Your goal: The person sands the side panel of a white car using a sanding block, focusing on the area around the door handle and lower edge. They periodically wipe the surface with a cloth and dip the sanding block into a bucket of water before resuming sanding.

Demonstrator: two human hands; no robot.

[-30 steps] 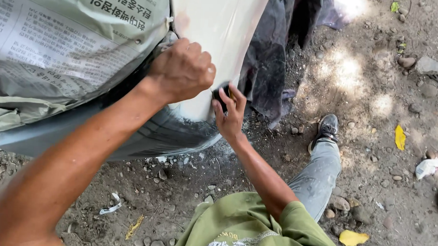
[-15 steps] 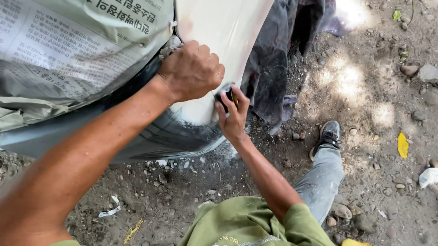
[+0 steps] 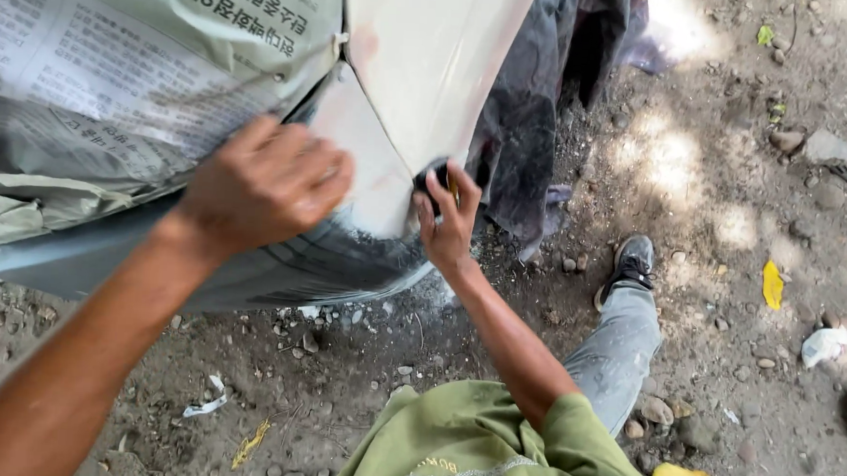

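Dirt ground (image 3: 733,235), cream car panel (image 3: 423,64), paint worn grey

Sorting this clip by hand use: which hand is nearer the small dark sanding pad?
Right. The right hand presses the dark sanding pad against the white panel; the left hand rests apart, beside the newspaper masking.

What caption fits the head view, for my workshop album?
Left hand braces a white car panel masked with newspaper; right hand presses a small dark pad against its edge.
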